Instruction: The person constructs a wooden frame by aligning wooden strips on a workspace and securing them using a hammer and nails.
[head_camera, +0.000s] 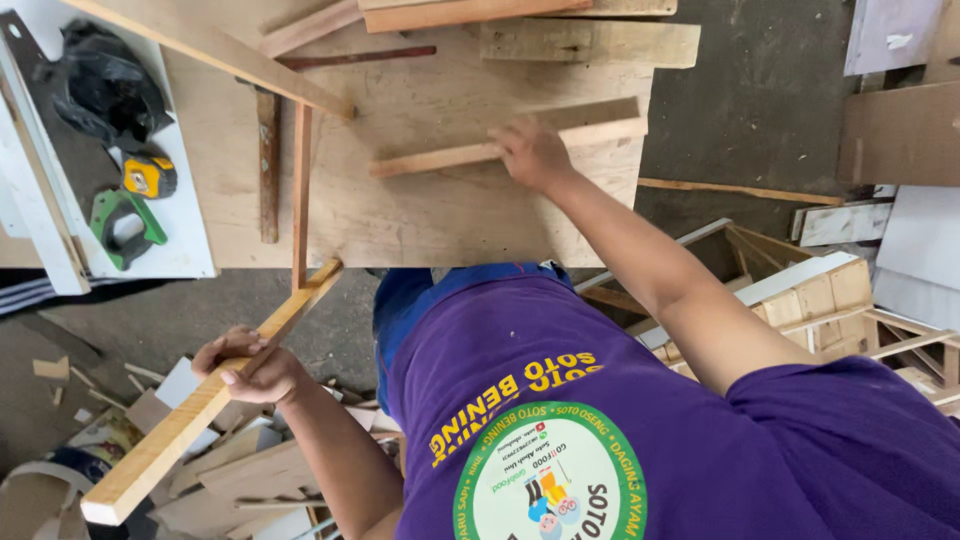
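Head view, looking straight down over my purple shirt (620, 420) at the plywood bench top (430, 210).

Left hand (250, 365): fingers wrapped fully round a long pale wood batten (200, 410), gripped near its middle. The batten runs diagonally, its far end resting on the near edge of the bench, its near end hanging out over the scrap pile (230, 470) on the floor at lower left. A mid-length grip keeps it balanced; the bench edge carries part of the weight, as I read it.

Right hand (535, 150): arm stretched across the bench, palm down on a thinner wood strip (440, 158) lying flat on the top. Fingers are pressed over its right part, not curled round it, so it looks pinned rather than lifted. Can't see whether the fingertips hook its far edge.

Around it: a narrow reddish strip (301, 190) stands upright-looking just left of centre, running near to far. More planks (590, 42) are stacked along the far edge. At far left, on a white board (190, 250) beside the bench: a yellow tape measure (150, 176), a green-handled tool (125, 228), a black bag (100, 85), all well apart from both hands. Offcut frames and panels (830, 300) lie on the floor at right.
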